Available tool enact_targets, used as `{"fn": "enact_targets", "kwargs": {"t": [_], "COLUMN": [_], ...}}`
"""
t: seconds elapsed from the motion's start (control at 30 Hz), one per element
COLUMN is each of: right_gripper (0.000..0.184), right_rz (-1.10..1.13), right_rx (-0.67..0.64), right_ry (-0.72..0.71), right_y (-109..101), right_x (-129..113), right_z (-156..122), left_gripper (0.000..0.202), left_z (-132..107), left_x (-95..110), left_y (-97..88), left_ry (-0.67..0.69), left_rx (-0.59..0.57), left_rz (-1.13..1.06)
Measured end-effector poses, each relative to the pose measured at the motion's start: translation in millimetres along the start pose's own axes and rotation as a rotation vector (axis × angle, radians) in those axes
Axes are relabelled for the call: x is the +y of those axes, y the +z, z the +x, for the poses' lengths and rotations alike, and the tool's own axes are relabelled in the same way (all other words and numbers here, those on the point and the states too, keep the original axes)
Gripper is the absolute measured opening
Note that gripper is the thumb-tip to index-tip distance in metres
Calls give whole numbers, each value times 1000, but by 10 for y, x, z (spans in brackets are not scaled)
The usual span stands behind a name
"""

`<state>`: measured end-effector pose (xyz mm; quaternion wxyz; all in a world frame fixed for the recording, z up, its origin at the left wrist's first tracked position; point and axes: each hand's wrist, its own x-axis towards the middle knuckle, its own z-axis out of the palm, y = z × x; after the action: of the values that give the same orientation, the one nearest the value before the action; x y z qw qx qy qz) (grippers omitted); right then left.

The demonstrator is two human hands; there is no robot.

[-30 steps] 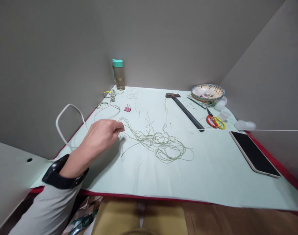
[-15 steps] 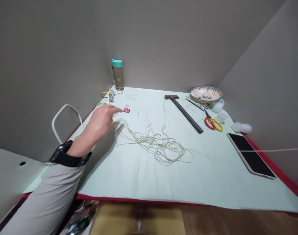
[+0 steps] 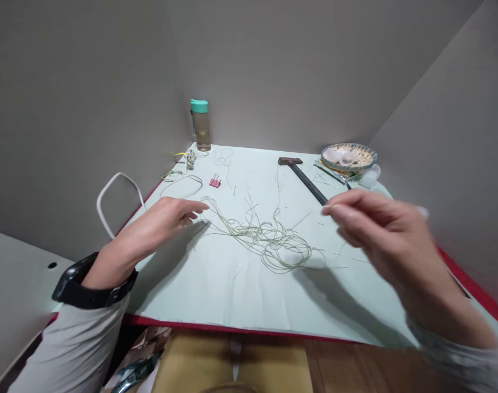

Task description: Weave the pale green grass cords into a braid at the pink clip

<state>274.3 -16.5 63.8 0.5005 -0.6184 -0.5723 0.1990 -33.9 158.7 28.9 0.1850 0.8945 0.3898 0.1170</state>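
My left hand [image 3: 161, 224] hovers by the left end of a loose tangle of thin green cord [image 3: 283, 245], its fingers stretched out with nothing visible in them. Over the right side of the table my right hand [image 3: 390, 234] is raised with thumb and fingertips pinched together. Whether a thin strand is between those fingertips, I cannot make out. Beyond them lies a hammer [image 3: 308, 182], its handle end hidden by the right hand. A pink binder clip [image 3: 215, 183] sits a little past my left fingers.
At the back left stands a bottle with a teal lid [image 3: 201, 125], near a small bundle of cord [image 3: 191, 160]. A woven basket [image 3: 365, 158] holding white pieces is at the back right. A white cable [image 3: 120, 177] loops up on the left. Grey partitions enclose the table.
My left hand has drawn back from beside the binder clip toward the cord. My right hand has come into view from the right, covering the scissors and most of the phone.
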Motion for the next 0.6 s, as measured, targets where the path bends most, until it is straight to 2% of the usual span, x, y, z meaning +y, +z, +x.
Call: {"fn": "enact_targets", "kwargs": {"t": [0.07, 0.13, 0.23, 0.3, 0.4, 0.47, 0.53, 0.6], "right_gripper": [27, 29, 29, 26, 22, 18, 14, 16], "right_rz": [80, 136, 192, 187, 104, 27, -37, -95], "right_rx": [-137, -213, -226, -207, -200, -190, -177, -203], "right_ry": [30, 54, 63, 19, -111, -233, -395, -554], "right_y": [268, 460, 636, 724, 855, 941, 1021, 1092], "right_x": [50, 74, 67, 47, 21, 16, 27, 58], "right_z": [-26, -50, -76, -94, -150, -217, -312, -426], "left_gripper": [49, 44, 35, 29, 23, 23, 29, 34], "left_z": [-102, -207, -383, -510, -688, -778, -831, -848], "left_x": [-31, -15, 89, 185, 342, 460, 585, 702], "left_y": [4, 0, 34, 109, 283, 408, 522, 621], "left_ry": [32, -11, -85, -88, -102, -135, -196, -261], "left_rx": [117, 274, 477, 515, 456, 312, 94, -50], "left_rz": [49, 108, 106, 0, -207, -432, -776, -1161]}}
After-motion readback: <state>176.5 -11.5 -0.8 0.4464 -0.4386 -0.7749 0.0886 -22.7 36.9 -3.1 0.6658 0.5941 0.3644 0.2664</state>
